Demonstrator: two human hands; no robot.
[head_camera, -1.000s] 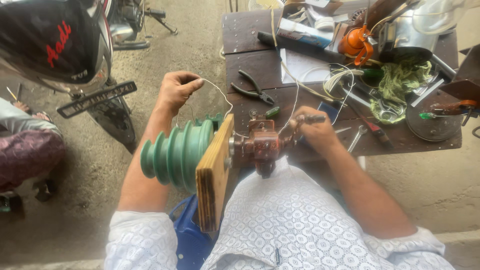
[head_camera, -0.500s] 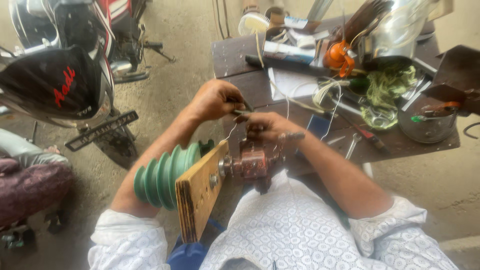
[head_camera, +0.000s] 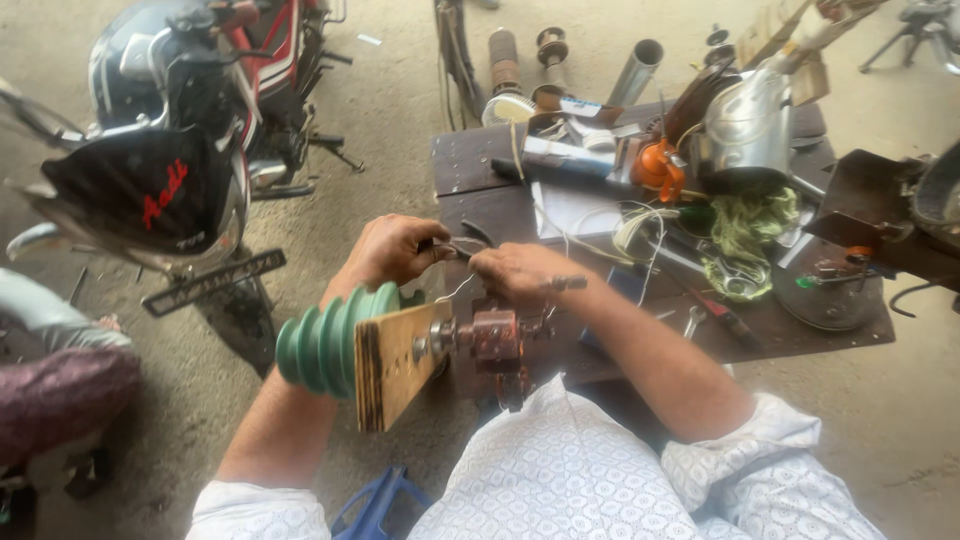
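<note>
A hand-cranked winding machine rests on my lap: a green stepped former (head_camera: 322, 342), a wooden board (head_camera: 398, 362) and a rusty red gear head (head_camera: 496, 340). Just above it my two hands meet at the near edge of the low dark table (head_camera: 462, 165). My left hand (head_camera: 392, 250) is closed around the handles of dark pliers (head_camera: 466, 238). My right hand (head_camera: 520, 272) sits over the gear head, fingers pinched on a thin white wire (head_camera: 458, 290) that runs down towards the former. The plier jaws are hidden between the hands.
The table holds a metal housing (head_camera: 748, 128), an orange tool (head_camera: 660, 165), a tangle of green-yellow thread (head_camera: 745, 240), a round metal plate (head_camera: 825, 295) and loose hand tools. Two motorcycles (head_camera: 170, 190) stand at left. Another person's leg (head_camera: 55, 395) is at far left. A blue stool (head_camera: 375, 505) is under me.
My left hand came in from the left, where it held the wire out, to the table edge and closed on the pliers. My right hand shifted left to meet it.
</note>
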